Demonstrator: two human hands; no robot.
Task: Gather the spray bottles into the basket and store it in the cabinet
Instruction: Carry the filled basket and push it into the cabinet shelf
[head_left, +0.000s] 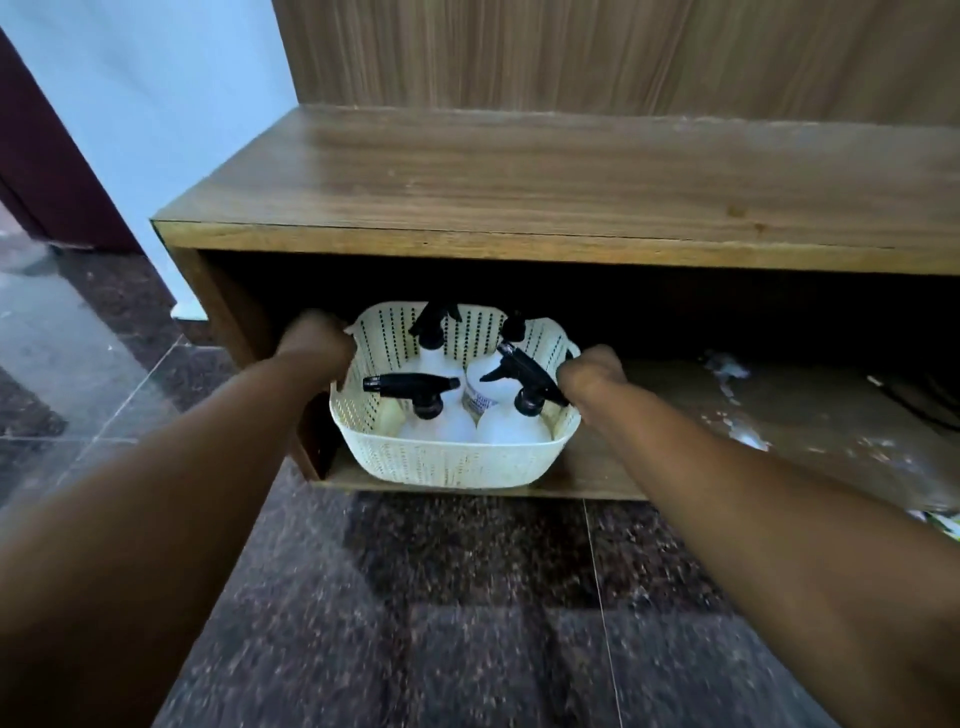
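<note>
A cream perforated basket (447, 462) sits on the bottom shelf at the left end of a low wooden cabinet (519, 244), its front wall about level with the shelf's front edge. Inside stand several white spray bottles (441, 423) with black trigger heads. My left hand (319, 338) grips the basket's left rim. On the right rim, my right hand (589, 376) is closed, next to a black trigger. Both arms reach forward from the bottom of the view.
The cabinet's left side panel (228, 317) stands close to my left hand. To the right of the basket the shelf (779, 415) carries white scraps and debris. Dark speckled stone floor (467, 597) lies in front. A white wall and a dark door frame are at the left.
</note>
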